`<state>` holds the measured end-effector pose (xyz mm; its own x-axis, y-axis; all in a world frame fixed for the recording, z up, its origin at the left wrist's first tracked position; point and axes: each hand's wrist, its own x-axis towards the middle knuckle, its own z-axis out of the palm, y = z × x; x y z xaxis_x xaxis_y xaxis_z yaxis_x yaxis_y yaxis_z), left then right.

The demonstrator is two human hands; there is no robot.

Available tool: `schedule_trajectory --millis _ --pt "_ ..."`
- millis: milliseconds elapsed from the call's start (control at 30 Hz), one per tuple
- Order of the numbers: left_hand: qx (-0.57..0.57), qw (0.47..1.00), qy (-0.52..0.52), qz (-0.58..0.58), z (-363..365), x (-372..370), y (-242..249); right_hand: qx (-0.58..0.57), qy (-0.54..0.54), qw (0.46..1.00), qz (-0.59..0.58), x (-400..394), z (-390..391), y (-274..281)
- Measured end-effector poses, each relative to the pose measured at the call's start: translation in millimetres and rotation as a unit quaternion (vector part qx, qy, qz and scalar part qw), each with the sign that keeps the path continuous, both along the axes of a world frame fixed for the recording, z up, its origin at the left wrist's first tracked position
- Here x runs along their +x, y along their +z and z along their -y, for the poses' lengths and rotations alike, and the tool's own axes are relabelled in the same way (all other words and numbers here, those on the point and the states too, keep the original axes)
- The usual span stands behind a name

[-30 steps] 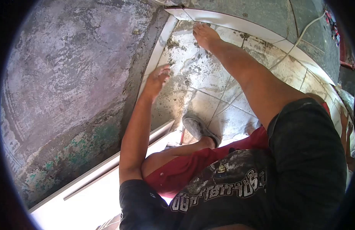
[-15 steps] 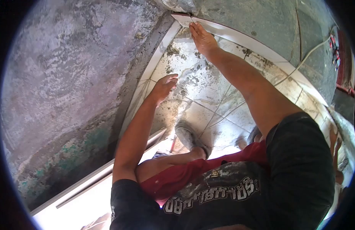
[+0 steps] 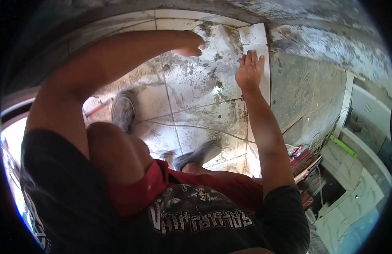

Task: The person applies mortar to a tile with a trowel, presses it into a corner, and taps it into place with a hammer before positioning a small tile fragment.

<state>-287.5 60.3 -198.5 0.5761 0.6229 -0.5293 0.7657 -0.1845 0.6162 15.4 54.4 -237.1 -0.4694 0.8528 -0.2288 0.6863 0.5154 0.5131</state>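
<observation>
Fingers spread, my right hand (image 3: 249, 75) presses flat on a white skirting tile strip (image 3: 265, 70) along the base of the wall. Its fingertips lie just short of the joint with a short white end piece (image 3: 253, 34) at the corner. My left hand (image 3: 191, 44) hovers over the dirty tiled floor (image 3: 208, 86), to the left of the strip. Its fingers are loosely curled, with a gap to the thumb and nothing visible between them.
Grey shoes (image 3: 123, 112) stand on the floor tiles, where a thin cable (image 3: 204, 127) runs across. More skirting (image 3: 179, 14) follows the other wall. At the right are red items (image 3: 304, 161), a green level-like bar (image 3: 343, 146) and marbled tiles (image 3: 346, 203).
The view has turned and shifted, bringing the items at the right into sight. My right hand remains on the skirting strip near the joint, its fingers now more spread. My left hand still hovers.
</observation>
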Motion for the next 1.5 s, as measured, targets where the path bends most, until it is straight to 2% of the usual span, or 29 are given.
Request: schedule_trajectory --millis 67,200,500,800,933,1100,1500 --pt "0.010 0.999 -0.043 -0.029 -4.6 6.4 5.5 0.003 0.008 1.000 0.026 -6.0 -9.6 5.1" --pt "0.031 0.999 -0.026 -0.008 -23.6 15.3 -8.6 -0.022 -0.012 0.996 0.089 -21.8 -32.9 11.7" --pt "0.013 0.999 0.047 0.013 -30.5 -7.2 -28.0 -0.020 -0.003 0.991 0.135 -28.1 -34.4 5.9" --pt "0.016 0.995 0.091 0.027 -32.6 -19.7 -36.0 -0.005 0.023 0.992 0.121 -22.6 -30.0 -3.6" --pt "-0.032 0.993 0.104 0.034 -28.0 -18.3 -27.0 -0.031 0.059 0.988 0.141 -24.8 -42.4 -10.0" --pt "-0.002 0.993 0.103 0.056 -28.2 -16.9 -42.0 -0.012 0.089 0.981 0.171 -19.1 -44.3 -18.6" --pt "-0.086 0.985 0.124 0.079 -28.9 -17.5 -49.9 -0.022 0.035 0.988 0.147 -8.5 -24.8 -13.8"
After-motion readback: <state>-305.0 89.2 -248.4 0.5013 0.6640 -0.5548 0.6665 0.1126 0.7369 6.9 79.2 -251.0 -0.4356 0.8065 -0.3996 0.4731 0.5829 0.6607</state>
